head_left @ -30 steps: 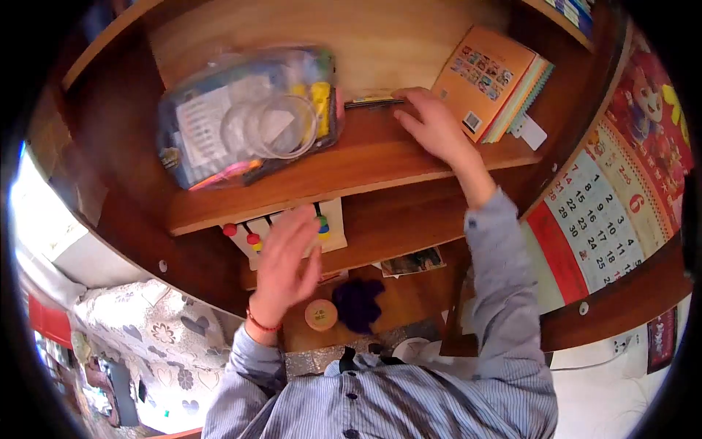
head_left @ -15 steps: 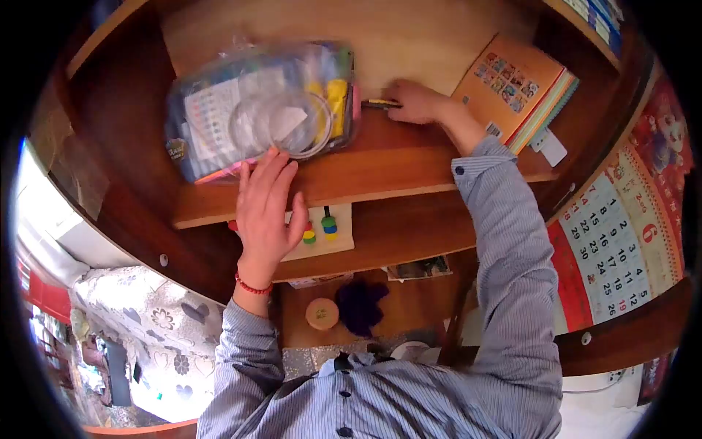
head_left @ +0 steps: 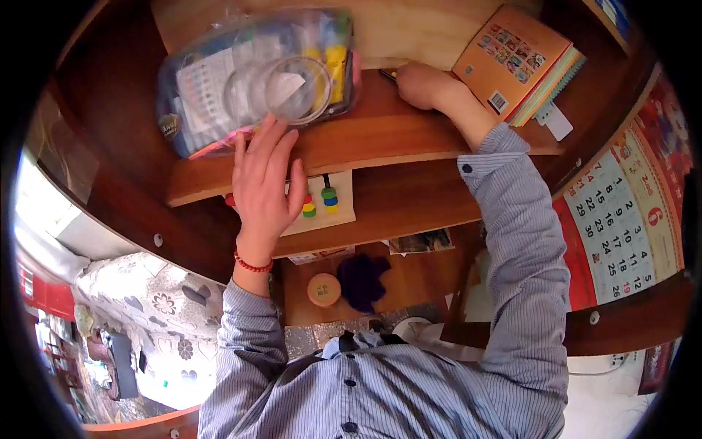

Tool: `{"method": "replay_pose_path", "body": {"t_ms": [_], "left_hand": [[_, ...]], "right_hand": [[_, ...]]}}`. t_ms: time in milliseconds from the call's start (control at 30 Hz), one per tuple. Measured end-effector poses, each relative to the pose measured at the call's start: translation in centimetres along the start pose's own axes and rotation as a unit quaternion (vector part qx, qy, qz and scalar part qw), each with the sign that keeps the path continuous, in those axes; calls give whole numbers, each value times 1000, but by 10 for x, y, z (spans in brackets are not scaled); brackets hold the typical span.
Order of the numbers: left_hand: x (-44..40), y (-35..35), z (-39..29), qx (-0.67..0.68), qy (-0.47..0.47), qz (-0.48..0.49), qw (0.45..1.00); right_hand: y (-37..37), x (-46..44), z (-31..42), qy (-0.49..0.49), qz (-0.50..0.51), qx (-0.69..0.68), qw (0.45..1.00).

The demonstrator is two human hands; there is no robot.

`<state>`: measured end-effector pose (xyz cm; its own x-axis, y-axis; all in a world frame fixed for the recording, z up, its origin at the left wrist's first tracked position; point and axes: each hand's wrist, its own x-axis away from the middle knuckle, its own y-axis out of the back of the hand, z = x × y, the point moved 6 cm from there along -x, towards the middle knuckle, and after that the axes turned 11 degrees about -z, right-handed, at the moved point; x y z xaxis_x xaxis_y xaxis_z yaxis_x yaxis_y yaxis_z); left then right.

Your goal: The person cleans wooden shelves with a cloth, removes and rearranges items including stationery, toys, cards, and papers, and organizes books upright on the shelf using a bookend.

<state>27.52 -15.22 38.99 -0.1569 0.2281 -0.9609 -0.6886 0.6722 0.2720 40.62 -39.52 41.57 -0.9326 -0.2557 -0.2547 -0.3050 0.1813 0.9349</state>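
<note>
My left hand (head_left: 265, 194) is held with its fingers stretched out at the front edge of the upper shelf (head_left: 391, 130). Its fingertips are at a clear round plastic container (head_left: 318, 72) and a clear zip bag (head_left: 208, 95) packed with papers and colourful things. Whether they press on either, I cannot tell. At the back of that shelf, my right hand (head_left: 425, 84) is closed round a slim dark pen-like thing (head_left: 387, 74), of which only one end shows. The fingers of this hand are mostly hidden behind its back.
A stack of books with an orange cover (head_left: 504, 58) lies right of my right hand. Below are a wooden board with coloured beads (head_left: 333, 201), a round pinkish box (head_left: 324, 290) and a dark purple cloth (head_left: 363, 282). A calendar (head_left: 614, 227) hangs on the right door.
The view has tipped, so the shelf sits higher in the picture. My right hand has turned, its back now covering more of the pen-like thing. My left hand stays about where it was.
</note>
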Motion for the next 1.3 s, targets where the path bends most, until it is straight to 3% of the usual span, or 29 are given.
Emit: {"method": "replay_pose_path", "body": {"t_ms": [67,267,333,433,533,600,667,700,733,800,933,1000,1100,1200,1300], "left_hand": [[0,1,0,3,-2,-1,1000],[-2,2,-2,1,12,24,1000],[-1,2,-3,-7,9,28,1000],[0,1,-2,4,13,32,999],[0,2,-4,3,2,30,1000],[1,0,-3,-5,-5,35,999],[2,-1,-2,-1,-10,21,1000],[4,-2,0,1,-13,19,1000],[7,-1,-1,4,-18,10,1000],[6,-4,0,12,-29,-24,999],[7,-6,1,39,-44,-31,998],[7,-8,0,66,-45,-26,996],[5,-8,-9,46,-50,-13,998],[8,-14,-7,21,-72,4,997],[7,-15,-12,16,-82,29,996]], "right_hand": [[7,3,2,-18,45,2,999],[-10,-3,-1,20,-18,28,999],[-17,-8,-11,-99,-70,-112,986],[9,18,0,-129,-44,-125,983],[27,50,1,-175,-152,-163,959],[23,70,-1,-120,-265,-66,954],[45,147,12,-68,-447,-242,858],[36,176,18,-162,-364,-424,813],[18,207,30,-255,-262,-583,725],[-31,258,50,-289,-177,-711,616],[-191,357,103,-496,-84,-780,372],[-275,411,133,-616,-8,-712,338],[-367,453,178,-637,-2,-758,139],[-411,439,204,-644,-9,-753,137],[-409,387,213,-641,51,-736,211]]}}
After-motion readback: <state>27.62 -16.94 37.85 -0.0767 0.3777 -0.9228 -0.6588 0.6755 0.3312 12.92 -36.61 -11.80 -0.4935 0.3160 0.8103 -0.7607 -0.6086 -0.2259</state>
